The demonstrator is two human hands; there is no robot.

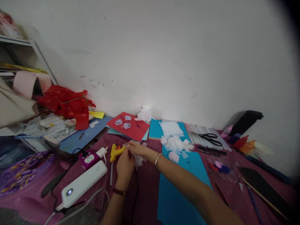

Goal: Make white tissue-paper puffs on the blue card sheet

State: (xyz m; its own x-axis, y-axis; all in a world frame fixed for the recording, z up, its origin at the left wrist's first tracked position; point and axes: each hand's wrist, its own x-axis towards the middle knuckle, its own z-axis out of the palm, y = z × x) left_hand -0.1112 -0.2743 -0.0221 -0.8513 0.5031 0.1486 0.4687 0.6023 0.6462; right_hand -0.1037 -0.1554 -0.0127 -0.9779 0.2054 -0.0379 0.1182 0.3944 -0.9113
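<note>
My left hand (126, 163) and my right hand (137, 148) meet at the fingertips above the maroon mat. The fingers of both are drawn together; whatever lies between them is too small and hidden to make out. Just left of them lies a yellow glue gun (114, 153), its handle end reaching my left fingers, and a clear glue stick (111, 173) points from it toward me. Pieces of white tissue paper (138, 161) lie under and beside my right hand. More crumpled tissue squares (175, 143) and a pale pink tissue flower (173, 157) rest on blue card (182, 187).
Red card with three flowers (138, 128) lies behind my hands. At left are a white power bank (84, 184), a purple adapter (89, 158) and cables. Black-handled scissors (209, 137), pens (212, 151) and paint bottles (240, 142) are at right. A wall rises behind.
</note>
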